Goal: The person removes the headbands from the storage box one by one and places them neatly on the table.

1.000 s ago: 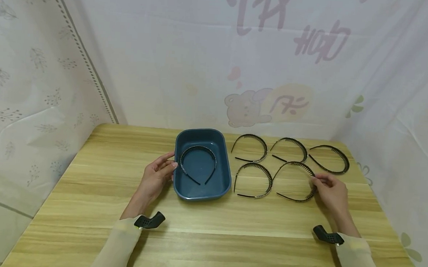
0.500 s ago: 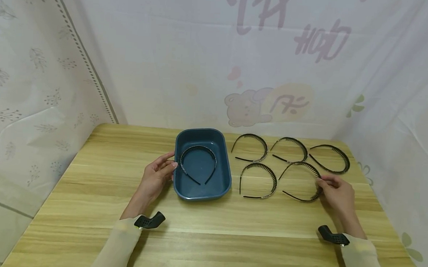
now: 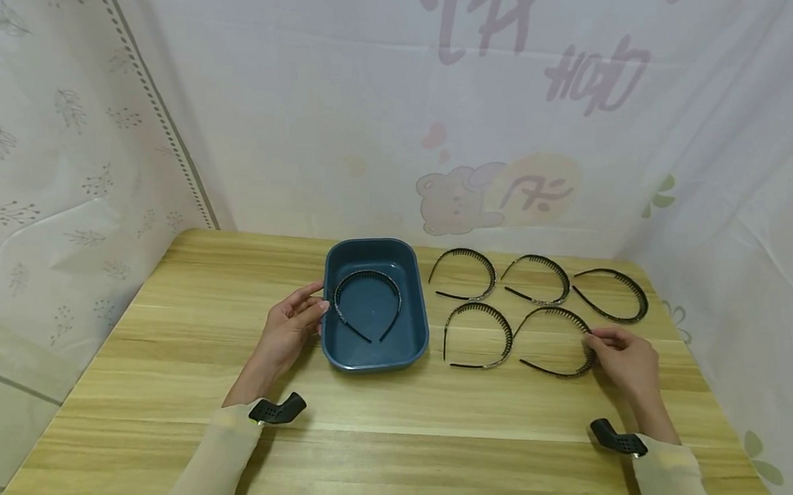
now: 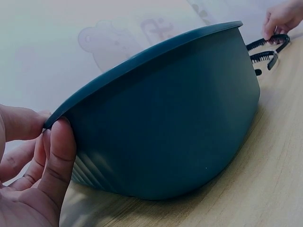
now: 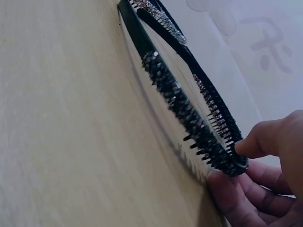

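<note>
My left hand (image 3: pixel 291 330) pinches the left rim of a blue plastic basin (image 3: pixel 370 367), thumb over the edge and fingers outside, as the left wrist view shows. Inside the basin lies one black toothed headband (image 3: pixel 369 274). At the right, my right hand (image 3: pixel 626 360) pinches the curve of another headband (image 5: pixel 182 106) between thumb and fingers. This one is black with dark glittering stones and comb teeth, close over the table. Just left of it a similar headband (image 3: pixel 508 332) lies flat, their ends meeting in the head view.
Behind these, a back row holds a headband (image 3: pixel 491 271) next to the basin, a second headband (image 3: pixel 560 271), and a third headband (image 3: pixel 639 294) near the right edge. All stand on a wooden table (image 3: pixel 426 458). Printed cloth (image 3: pixel 309 123) hangs behind it.
My right hand has shifted a little to the right with its headband. The headband left of it slid slightly right too, and the held one has since lowered. The left hand stays put.
</note>
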A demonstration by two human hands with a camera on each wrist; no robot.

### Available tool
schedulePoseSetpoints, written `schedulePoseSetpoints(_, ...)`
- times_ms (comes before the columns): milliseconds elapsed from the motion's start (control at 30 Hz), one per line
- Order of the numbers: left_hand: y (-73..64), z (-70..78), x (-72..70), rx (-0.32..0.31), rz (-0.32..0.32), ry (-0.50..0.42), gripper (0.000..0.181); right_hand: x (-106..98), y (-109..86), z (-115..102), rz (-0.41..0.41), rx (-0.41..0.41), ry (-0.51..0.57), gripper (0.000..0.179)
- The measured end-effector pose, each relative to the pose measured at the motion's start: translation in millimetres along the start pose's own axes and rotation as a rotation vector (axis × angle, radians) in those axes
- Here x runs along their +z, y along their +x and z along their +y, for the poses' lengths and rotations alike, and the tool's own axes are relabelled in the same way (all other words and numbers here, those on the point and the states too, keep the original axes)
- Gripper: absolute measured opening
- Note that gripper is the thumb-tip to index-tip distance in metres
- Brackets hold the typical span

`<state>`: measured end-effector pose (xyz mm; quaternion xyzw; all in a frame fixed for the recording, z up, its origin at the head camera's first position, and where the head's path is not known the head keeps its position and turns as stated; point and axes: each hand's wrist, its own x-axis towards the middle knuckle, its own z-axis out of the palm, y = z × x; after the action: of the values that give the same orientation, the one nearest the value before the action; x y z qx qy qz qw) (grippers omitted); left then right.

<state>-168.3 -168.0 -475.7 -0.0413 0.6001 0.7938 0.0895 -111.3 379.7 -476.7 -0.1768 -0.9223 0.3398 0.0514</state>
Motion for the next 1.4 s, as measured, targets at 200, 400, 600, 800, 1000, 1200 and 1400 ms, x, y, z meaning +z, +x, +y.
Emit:
schedulePoseSetpoints(200,-0.4,0.6,0.4,0.003,0.000,-0.001,0.054,2,-0.5,-6,-0.030,0.014,-0.025,0.049)
schedulePoseSetpoints(400,-0.3,1.0,0.8,0.000,0.005,-0.004,0.054,4,-2.3,-10,0.025,-0.039,-0.120,0.040)
schedulePoseSetpoints(600,-0.5,1.3,2.1,-0.004,0.009,0.003,0.054,4,-3.9,-12,0.047,-0.068,-0.130,0.037)
schedulePoseSetpoints(800,-0.8,1.5,1.9,-0.002,0.011,0.010,0.053,3,-5.1,-15,0.023,-0.118,-0.079,0.043)
schedulePoseSetpoints(1000,-1.6,1.9,0.9,-0.012,0.015,0.029,0.053,3,-5.5,-19,-0.018,-0.137,-0.039,0.054)
schedulePoseSetpoints(1200,-2.0,1.9,0.3,-0.017,0.015,0.040,0.052,5,-6.7,-26,-0.066,-0.173,-0.019,0.061)
schedulePoseSetpoints(1400,-0.7,0.4,0.1,-0.012,0.008,0.021,0.053,9,-5.5,-33,-0.095,-0.237,-0.021,0.065)
